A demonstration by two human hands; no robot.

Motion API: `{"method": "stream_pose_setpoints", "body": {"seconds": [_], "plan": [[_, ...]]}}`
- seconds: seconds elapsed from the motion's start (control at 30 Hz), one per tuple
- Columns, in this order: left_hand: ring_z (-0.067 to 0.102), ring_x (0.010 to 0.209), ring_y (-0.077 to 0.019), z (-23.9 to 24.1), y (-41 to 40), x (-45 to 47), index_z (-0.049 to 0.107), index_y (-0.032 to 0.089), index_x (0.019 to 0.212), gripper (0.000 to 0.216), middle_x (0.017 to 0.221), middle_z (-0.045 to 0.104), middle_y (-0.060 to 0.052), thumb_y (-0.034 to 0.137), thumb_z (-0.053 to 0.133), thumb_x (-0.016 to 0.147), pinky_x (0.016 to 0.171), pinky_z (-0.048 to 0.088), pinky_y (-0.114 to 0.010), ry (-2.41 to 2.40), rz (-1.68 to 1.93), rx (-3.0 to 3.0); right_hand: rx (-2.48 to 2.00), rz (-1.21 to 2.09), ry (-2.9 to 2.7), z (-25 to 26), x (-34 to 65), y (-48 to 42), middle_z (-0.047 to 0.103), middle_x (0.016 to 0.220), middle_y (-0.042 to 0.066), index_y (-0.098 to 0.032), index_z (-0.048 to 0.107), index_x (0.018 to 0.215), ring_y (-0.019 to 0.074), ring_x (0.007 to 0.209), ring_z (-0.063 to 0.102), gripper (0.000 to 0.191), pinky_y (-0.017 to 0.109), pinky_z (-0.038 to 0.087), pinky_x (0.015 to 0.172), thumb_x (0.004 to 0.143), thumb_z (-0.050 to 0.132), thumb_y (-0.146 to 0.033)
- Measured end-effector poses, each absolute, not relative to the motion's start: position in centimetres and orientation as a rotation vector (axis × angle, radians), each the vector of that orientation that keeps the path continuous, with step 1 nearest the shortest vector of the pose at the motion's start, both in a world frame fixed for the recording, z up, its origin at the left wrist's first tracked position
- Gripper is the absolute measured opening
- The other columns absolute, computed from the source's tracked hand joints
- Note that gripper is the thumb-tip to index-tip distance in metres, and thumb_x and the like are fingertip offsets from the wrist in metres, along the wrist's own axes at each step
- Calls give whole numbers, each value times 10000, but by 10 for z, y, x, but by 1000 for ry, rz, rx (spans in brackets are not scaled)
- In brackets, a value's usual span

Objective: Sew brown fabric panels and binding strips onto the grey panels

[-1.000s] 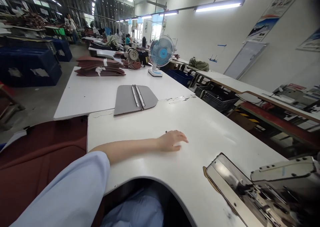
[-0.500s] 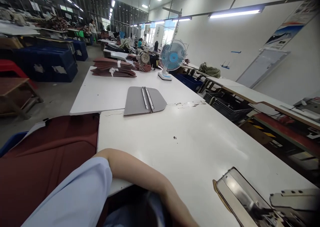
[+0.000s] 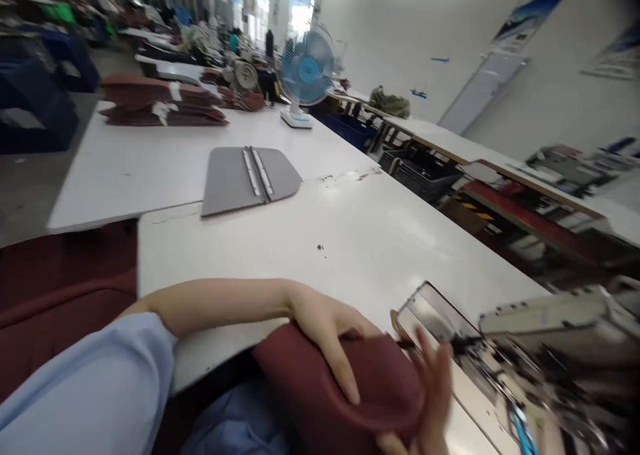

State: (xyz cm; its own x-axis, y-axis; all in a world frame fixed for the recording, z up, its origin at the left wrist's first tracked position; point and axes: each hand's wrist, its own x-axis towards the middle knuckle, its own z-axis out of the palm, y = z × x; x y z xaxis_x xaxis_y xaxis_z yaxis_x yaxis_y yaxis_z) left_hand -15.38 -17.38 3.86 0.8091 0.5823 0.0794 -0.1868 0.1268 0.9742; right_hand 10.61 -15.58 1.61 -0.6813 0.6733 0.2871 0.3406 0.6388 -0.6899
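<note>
A folded maroon fabric piece [image 3: 300, 375] is in front of me at the table's near edge. My left hand [image 3: 330, 335] grips its upper edge, thumb pressed on the near face and the other fingers partly hidden behind. At its right end is my right hand [image 3: 435, 395], smeared by motion. The fabric's edge lies between that hand's thumb, low down, and its raised fingers. Just beyond the right hand is a sewing machine [image 3: 550, 325], with a metal plate [image 3: 435, 311] set at the table top.
A grey hinged-looking panel [image 3: 230, 181] lies on the white table [image 3: 350, 228]. Behind it are stacked maroon pieces [image 3: 150, 95] with white ties and a desk fan [image 3: 307, 68]. More maroon material [image 3: 65, 288] hangs at the left. Dark crates [image 3: 420, 175] stand at right.
My left hand has come up into view with the maroon fabric piece. My right hand has appeared beside it. The view has turned to the right and down.
</note>
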Motion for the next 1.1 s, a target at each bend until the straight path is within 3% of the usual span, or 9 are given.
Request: {"method": "stream_pose_setpoints", "body": {"seconds": [0.17,0.3,0.43,0.53,0.67,0.8,0.9,1.0,1.1], "plan": [[634,1107,-222,55,-165,-188,658,149,1174,377,1172,704,-66,145,596,803,966,509,-313,877,403,1779,-952,1690,-2170,12,100,-143,666,1231,97,-243,530,1323,291,1155,629,543,411,544,921,862,674,-492],[645,1035,-191,47,-140,-200,706,279,1104,456,1134,700,-8,44,470,792,855,489,-270,1540,175,2102,-1159,1128,-2246,-2,81,-125,697,1031,41,-249,504,1208,222,902,670,285,341,532,785,940,545,-336],[656,918,-190,20,-109,-207,704,327,1097,435,1061,678,-21,92,442,841,703,457,-268,2004,83,2169,-1177,314,-2599,-20,57,-93,667,1087,106,-214,533,1306,246,875,643,347,350,509,717,993,382,-220],[654,889,-226,-3,-92,-222,687,245,1128,391,1061,665,-84,140,403,882,678,449,-299,2173,83,2088,-1160,-13,-2634,-15,52,-90,580,1323,174,-185,429,1474,298,1099,589,515,442,495,887,966,369,-123],[650,934,-285,-19,-81,-248,636,186,1239,449,1166,632,-152,208,299,943,675,432,-330,2390,98,1952,-893,101,-2696,7,55,-133,563,1405,146,-182,443,1485,294,1241,519,480,474,432,1019,1009,424,-237],[647,948,-274,-10,-69,-272,567,278,1356,482,1220,650,-112,235,358,924,687,412,-309,2412,21,1857,-653,244,-2844,1,42,-167,615,1370,147,-161,523,1437,315,1263,539,508,475,447,1016,1015,464,-439],[643,866,-272,10,-58,-288,699,249,1144,401,1069,718,-105,477,487,893,698,414,-312,2326,-95,1799,-693,106,-2902,-20,26,-153,595,1390,186,-99,591,1362,350,1265,547,507,505,437,1024,1027,436,-447],[636,797,-293,25,-54,-305,722,146,810,657,867,715,-163,747,458,830,718,415,-346,2325,-264,1664,-560,97,-2926,-33,21,-127,598,1401,139,-131,618,1327,277,1246,568,428,458,392,1095,1055,377,-357],[635,801,-303,25,-63,-320,686,129,735,691,860,699,-195,708,345,900,709,417,-353,2321,-372,1585,-546,145,-2797,-33,30,-113,492,1513,80,-220,534,1418,250,1396,425,408,443,317,1168,1042,421,-329]]}}
